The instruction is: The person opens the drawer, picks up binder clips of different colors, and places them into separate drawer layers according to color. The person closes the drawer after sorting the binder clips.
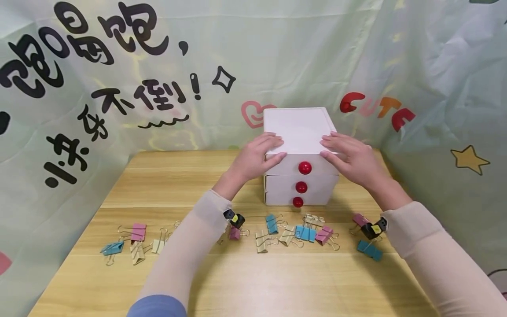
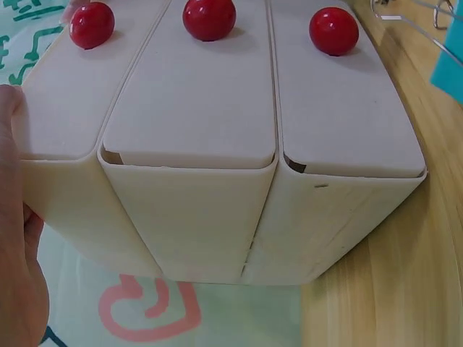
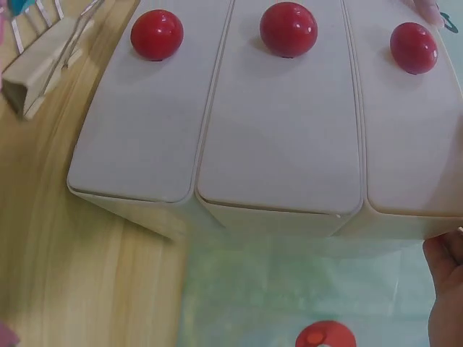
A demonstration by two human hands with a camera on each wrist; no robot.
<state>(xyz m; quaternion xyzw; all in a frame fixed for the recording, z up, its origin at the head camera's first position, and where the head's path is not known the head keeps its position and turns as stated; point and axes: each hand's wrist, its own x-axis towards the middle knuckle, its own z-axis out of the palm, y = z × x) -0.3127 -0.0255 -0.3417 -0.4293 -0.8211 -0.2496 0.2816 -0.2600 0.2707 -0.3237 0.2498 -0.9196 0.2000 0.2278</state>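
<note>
A white three-drawer box stands upright at the back of the table, its drawers all closed. Down its front runs a column of round red knobs, among them the top knob and the middle knob. My left hand rests on the box's upper left edge, fingers lying on the top and thumb by the front edge. Mirroring it, my right hand touches the upper right edge with extended fingers. In the left wrist view, the box's side wall shows, with narrow gaps at the drawer corners.
Binder clips in pink, blue and cream lie in front of the box, such as a blue clip and a cream clip. More lie left, near a pink clip, and right, near a blue clip. A printed cloth hangs behind the wooden table.
</note>
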